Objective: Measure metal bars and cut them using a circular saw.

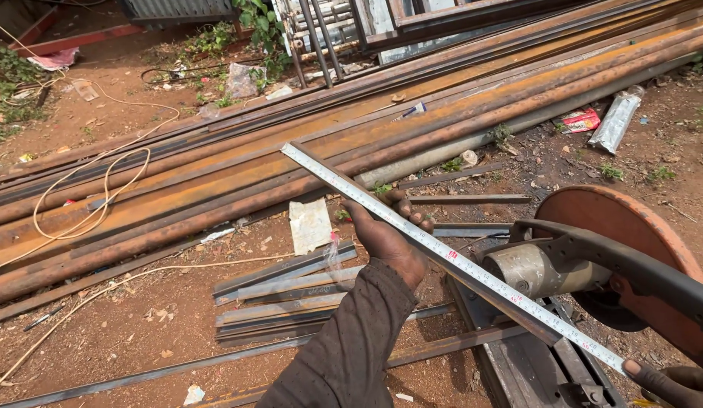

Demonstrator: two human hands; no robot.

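left hand (389, 234) grips a metal strip (412, 253) with fingers curled around it, while right hand (672, 381) pinches the tape measure (449, 261) flat along it, both lying over the chop saw (593, 272), evidently for measuring.

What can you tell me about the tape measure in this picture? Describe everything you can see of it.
The tape measure is a long, flat, pale metal strip with fine markings, pulled out straight. It runs slantwise from upper left to lower right, lying along a dark metal bar. The left hand grips bar and tape near the middle; the right hand pins its lower end. It passes over the cut-off saw. No case shows.
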